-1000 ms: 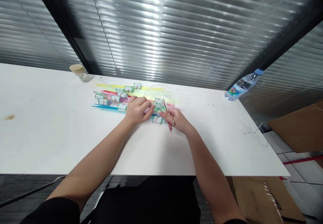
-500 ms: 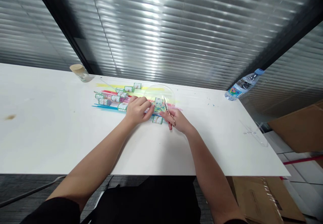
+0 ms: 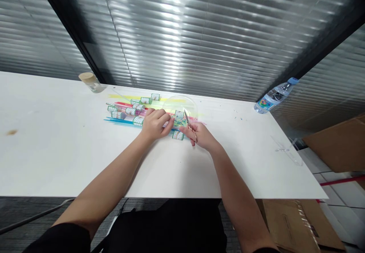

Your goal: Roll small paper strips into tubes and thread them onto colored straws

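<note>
My right hand (image 3: 203, 136) grips a pair of scissors (image 3: 187, 119), its fingers at the handle loops and the blades pointing up and away from me. My left hand (image 3: 156, 124) is closed, thumb against fingers, just left of the scissors; what it pinches is too small or hidden to name. Between the hands, small green, blue and yellow bits (image 3: 180, 121) lie in a clear round dish (image 3: 196, 108). Thin coloured strips in blue (image 3: 118, 120), red (image 3: 122, 103) and yellow (image 3: 116, 96) lie beside and behind my left hand, with several paper-labelled rolls (image 3: 138, 121) among them.
A cork-topped glass jar (image 3: 90, 82) stands at the back left. Toward the back right is a water bottle (image 3: 273, 97). Clear plastic pieces (image 3: 285, 151) lie near the right edge of the white table (image 3: 245, 162). A blind-covered glass wall (image 3: 182, 36) rises behind.
The scissors have shifted very slightly in my right hand, and their blades look closer together. My left hand has stayed almost still.
</note>
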Demonstrator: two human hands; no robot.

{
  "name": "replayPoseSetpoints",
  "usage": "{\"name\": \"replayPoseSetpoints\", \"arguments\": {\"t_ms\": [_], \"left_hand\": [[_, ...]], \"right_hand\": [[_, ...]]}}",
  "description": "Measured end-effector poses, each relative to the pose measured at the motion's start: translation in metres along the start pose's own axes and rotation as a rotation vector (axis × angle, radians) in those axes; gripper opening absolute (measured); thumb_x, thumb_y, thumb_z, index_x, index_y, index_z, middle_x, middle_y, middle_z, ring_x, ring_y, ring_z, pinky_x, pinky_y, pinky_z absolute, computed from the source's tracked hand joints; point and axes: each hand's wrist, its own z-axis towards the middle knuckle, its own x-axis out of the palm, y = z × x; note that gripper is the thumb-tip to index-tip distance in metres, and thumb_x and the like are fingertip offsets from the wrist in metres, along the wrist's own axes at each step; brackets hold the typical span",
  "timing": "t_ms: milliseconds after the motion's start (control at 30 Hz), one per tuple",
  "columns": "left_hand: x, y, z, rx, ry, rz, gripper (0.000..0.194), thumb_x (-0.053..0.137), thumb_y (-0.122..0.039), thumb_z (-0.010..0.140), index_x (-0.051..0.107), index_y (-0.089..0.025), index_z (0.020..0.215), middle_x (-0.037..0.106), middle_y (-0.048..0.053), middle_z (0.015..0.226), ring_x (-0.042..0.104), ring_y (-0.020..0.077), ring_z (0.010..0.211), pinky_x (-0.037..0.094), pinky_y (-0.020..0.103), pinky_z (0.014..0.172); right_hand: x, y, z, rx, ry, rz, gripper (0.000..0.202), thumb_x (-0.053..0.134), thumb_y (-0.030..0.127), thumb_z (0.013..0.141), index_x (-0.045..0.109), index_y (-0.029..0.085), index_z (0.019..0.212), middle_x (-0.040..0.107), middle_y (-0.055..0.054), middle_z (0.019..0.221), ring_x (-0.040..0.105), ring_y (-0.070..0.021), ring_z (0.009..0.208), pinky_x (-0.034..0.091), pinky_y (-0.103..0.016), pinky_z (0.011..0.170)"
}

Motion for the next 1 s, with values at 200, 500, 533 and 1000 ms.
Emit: {"name": "replayPoseSetpoints", "arguments": {"t_ms": [200, 500, 533, 1000], "left_hand": [[-0.0001, 0.0009, 0.0003, 0.005, -0.018, 0.047, 0.024, 0.056, -0.023, 0.085, 0.049, -0.021, 0.062, 0.051, -0.001, 0.058, 0.047, 0.0146, 0.056, 0.028, 0.034, 0.063], [0.0009, -0.0022, 0.0003, -0.001, 0.015, 0.027, 0.024, 0.054, -0.023, 0.086, 0.050, -0.020, 0.062, 0.051, -0.001, 0.057, 0.048, 0.0140, 0.056, 0.029, 0.036, 0.064], [0.0011, -0.0028, 0.0004, 0.002, 0.025, 0.018, 0.024, 0.054, -0.023, 0.086, 0.050, -0.020, 0.062, 0.051, -0.001, 0.057, 0.048, 0.0139, 0.056, 0.029, 0.036, 0.064], [0.0004, -0.0043, 0.0015, 0.050, 0.047, -0.006, 0.024, 0.054, -0.024, 0.085, 0.048, -0.021, 0.062, 0.051, -0.001, 0.058, 0.048, 0.0145, 0.055, 0.030, 0.034, 0.063]], "right_hand": [[-0.0018, 0.0025, -0.0003, 0.038, -0.029, 0.044, 0.054, 0.062, 0.061, 0.082, 0.035, 0.021, 0.059, 0.037, 0.006, 0.049, 0.045, -0.0093, 0.042, 0.033, -0.025, 0.046], [-0.0012, 0.0054, -0.0026, 0.031, 0.053, 0.034, 0.054, 0.062, 0.063, 0.080, 0.035, 0.020, 0.061, 0.035, 0.006, 0.053, 0.046, -0.0084, 0.043, 0.031, -0.024, 0.046], [-0.0008, 0.0052, -0.0025, 0.026, 0.058, 0.035, 0.054, 0.062, 0.063, 0.080, 0.035, 0.020, 0.061, 0.035, 0.006, 0.053, 0.046, -0.0083, 0.043, 0.030, -0.024, 0.046], [0.0006, 0.0044, -0.0022, 0.032, 0.050, 0.029, 0.053, 0.060, 0.061, 0.083, 0.036, 0.020, 0.058, 0.041, 0.005, 0.041, 0.037, -0.0086, 0.043, 0.030, -0.025, 0.049]]}}
